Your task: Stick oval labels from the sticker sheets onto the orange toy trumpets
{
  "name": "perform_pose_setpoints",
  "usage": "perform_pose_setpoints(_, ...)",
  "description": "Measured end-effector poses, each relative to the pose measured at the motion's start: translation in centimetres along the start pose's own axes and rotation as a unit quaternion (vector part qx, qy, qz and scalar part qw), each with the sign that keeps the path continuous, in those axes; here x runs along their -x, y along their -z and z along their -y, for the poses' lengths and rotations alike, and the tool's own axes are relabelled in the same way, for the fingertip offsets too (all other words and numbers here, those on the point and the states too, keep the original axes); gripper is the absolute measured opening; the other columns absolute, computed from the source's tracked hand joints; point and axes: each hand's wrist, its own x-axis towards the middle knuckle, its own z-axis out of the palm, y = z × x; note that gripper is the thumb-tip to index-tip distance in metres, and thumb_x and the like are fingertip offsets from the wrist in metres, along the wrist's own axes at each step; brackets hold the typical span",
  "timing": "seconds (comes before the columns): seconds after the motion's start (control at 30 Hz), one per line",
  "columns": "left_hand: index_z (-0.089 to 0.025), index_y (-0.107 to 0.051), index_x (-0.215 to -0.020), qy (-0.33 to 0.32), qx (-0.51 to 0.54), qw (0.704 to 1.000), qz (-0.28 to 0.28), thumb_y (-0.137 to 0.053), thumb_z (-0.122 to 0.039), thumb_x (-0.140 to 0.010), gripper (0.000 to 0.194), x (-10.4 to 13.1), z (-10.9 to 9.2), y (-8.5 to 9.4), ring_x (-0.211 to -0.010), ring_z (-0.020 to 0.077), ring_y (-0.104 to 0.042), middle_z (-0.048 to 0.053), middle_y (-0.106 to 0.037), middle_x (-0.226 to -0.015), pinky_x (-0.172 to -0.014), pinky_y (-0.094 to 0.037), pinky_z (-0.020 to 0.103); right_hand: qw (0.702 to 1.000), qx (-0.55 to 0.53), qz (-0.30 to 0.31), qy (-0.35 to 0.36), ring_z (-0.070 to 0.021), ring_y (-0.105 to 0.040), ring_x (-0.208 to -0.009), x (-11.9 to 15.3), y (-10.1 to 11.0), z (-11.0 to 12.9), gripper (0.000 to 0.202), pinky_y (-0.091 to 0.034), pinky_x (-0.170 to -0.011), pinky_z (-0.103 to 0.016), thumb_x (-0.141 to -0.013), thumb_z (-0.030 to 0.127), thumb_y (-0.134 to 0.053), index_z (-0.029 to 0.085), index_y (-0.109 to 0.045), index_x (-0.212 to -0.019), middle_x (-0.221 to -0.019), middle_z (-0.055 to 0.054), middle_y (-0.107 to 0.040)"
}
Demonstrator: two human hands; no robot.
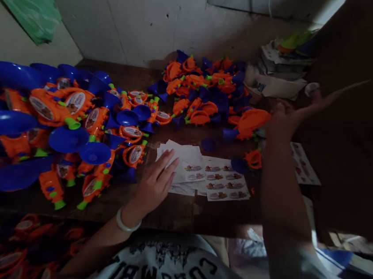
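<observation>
My left hand (157,183) lies with fingers stretched over a loose pile of white paper sheets (185,150) on the dark table. Beside it, a sticker sheet (225,179) shows rows of small printed ovals. My right hand (287,114) is raised at the right, partly in shadow. A thin pale sheet (350,88), seen nearly edge-on, sticks out from its fingers, which seem closed on it. Just left of that hand is an orange toy trumpet (253,122) with a blue bell; whether they touch is unclear.
Many toy trumpets with oval stickers (77,101) crowd the left side. More trumpets (205,88) are heaped by the wall. Stacked papers (281,63) stand at the back right, and another sticker sheet (303,165) lies past my right forearm. Below left, a container holds orange toys (10,258).
</observation>
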Motion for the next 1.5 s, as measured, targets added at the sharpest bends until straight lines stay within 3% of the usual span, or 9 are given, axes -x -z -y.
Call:
perform_pose_setpoints(0.07, -0.027, -0.031, -0.167, -0.036, 0.004, 0.999, -0.021, -0.054, -0.010, -0.103, 0.071, -1.1, 0.1, -0.3, -0.154, 0.0271, -0.050, 0.015, -0.055, -0.162, -0.125, -0.050, 0.045, 0.997, -0.065, -0.047, -0.023, -0.0088, -0.073, -0.090, 3.3, -0.4, 3.2, 0.117, -0.061, -0.077, -0.022, -0.079, 0.002, -0.073, 0.043, -0.008, -0.166, -0.174, -0.013, -0.026)
perform_pose_setpoints(0.2, -0.031, -0.036, -0.165, -0.124, 0.074, 0.989, -0.012, -0.058, -0.008, -0.102, 0.071, -2.9, 0.2, -0.7, -0.163, 0.0292, -0.031, 0.013, -0.052, -0.164, -0.127, -0.046, 0.052, 0.971, -0.175, 0.120, -0.111, -0.0182, -0.077, -0.104, 12.9, -2.3, 8.8, 0.102, -0.060, -0.059, -0.022, -0.083, 0.027, -0.082, 0.054, -0.020, -0.160, -0.162, -0.006, -0.046)
perform_pose_setpoints(0.37, -0.039, -0.059, -0.147, -0.185, 0.133, 0.974, -0.003, -0.066, -0.014, -0.100, 0.053, -2.9, -1.2, 0.3, -0.163, 0.0268, -0.034, 0.001, -0.063, -0.155, -0.129, -0.043, 0.054, 0.951, -0.199, 0.161, -0.172, -0.0238, -0.077, -0.110, 21.2, -4.7, 11.8, 0.094, -0.062, -0.056, -0.026, -0.087, 0.035, -0.074, 0.055, -0.019, -0.160, -0.168, -0.007, -0.040)
perform_pose_setpoints(0.47, -0.034, -0.064, -0.141, -0.122, 0.142, 0.982, -0.038, -0.070, -0.019, -0.099, 0.045, -2.1, -2.0, 0.9, -0.149, 0.0266, -0.057, 0.004, -0.072, -0.144, -0.126, -0.047, 0.053, 0.961, -0.180, 0.150, -0.147, -0.0227, -0.075, -0.111, 21.6, -5.0, 11.9, 0.096, -0.064, -0.064, -0.031, -0.088, 0.036, -0.073, 0.053, -0.014, -0.161, -0.170, -0.009, -0.036)
perform_pose_setpoints(0.57, -0.027, -0.062, -0.139, 0.038, 0.265, 0.960, -0.080, -0.078, -0.035, -0.094, 0.049, -1.6, -2.5, 0.9, -0.137, 0.0287, -0.066, 0.010, -0.072, -0.143, -0.117, -0.056, 0.050, 0.985, -0.124, 0.100, -0.060, -0.0244, -0.070, -0.119, 19.9, -4.0, 12.1, 0.100, -0.065, -0.089, -0.045, -0.085, 0.037, -0.077, 0.045, -0.016, -0.164, -0.150, -0.009, -0.056)
perform_pose_setpoints(0.67, -0.027, -0.054, -0.145, 0.239, 0.368, 0.893, -0.101, -0.066, -0.039, -0.100, 0.048, -1.8, -2.7, 0.3, -0.135, 0.0264, -0.068, 0.013, -0.067, -0.148, -0.116, -0.057, 0.050, 0.991, -0.129, 0.040, -0.019, -0.0225, -0.070, -0.108, 19.1, -2.6, 12.9, 0.092, -0.062, -0.099, -0.048, -0.083, 0.034, -0.080, 0.044, -0.031, -0.160, -0.112, -0.002, -0.069)
perform_pose_setpoints(0.77, -0.030, -0.051, -0.150, 0.346, 0.495, 0.793, -0.078, -0.062, -0.048, -0.099, 0.055, -2.3, -3.1, -0.2, -0.135, 0.0268, -0.068, 0.011, -0.065, -0.151, -0.117, -0.056, 0.051, 0.979, -0.188, 0.052, -0.057, -0.0153, -0.066, -0.077, 20.5, -2.2, 14.6, 0.083, -0.065, -0.079, -0.034, -0.082, 0.030, -0.083, 0.048, -0.043, -0.152, -0.092, 0.005, -0.064)
perform_pose_setpoints(1.0, -0.028, -0.044, -0.157, 0.339, 0.616, 0.708, -0.065, -0.077, -0.049, -0.086, 0.081, -2.4, -5.3, -0.2, -0.142, 0.0320, -0.062, 0.013, -0.059, -0.158, -0.121, -0.051, 0.051, 0.972, -0.209, 0.067, -0.082, -0.0122, -0.066, -0.079, 24.7, -3.9, 17.2, 0.088, -0.064, -0.077, -0.026, -0.083, 0.018, -0.079, 0.053, -0.040, -0.153, -0.092, 0.007, -0.065)
perform_pose_setpoints(1.5, -0.032, -0.039, -0.157, 0.264, 0.617, 0.738, -0.064, -0.073, -0.042, -0.095, 0.070, -2.3, -5.9, -0.4, -0.148, 0.0313, -0.057, 0.011, -0.043, -0.170, -0.124, -0.049, 0.051, 0.968, -0.202, 0.095, -0.111, -0.0127, -0.065, -0.079, 25.1, -4.4, 16.7, 0.089, -0.063, -0.073, -0.027, -0.083, 0.022, -0.078, 0.052, -0.036, -0.155, -0.094, 0.006, -0.063)
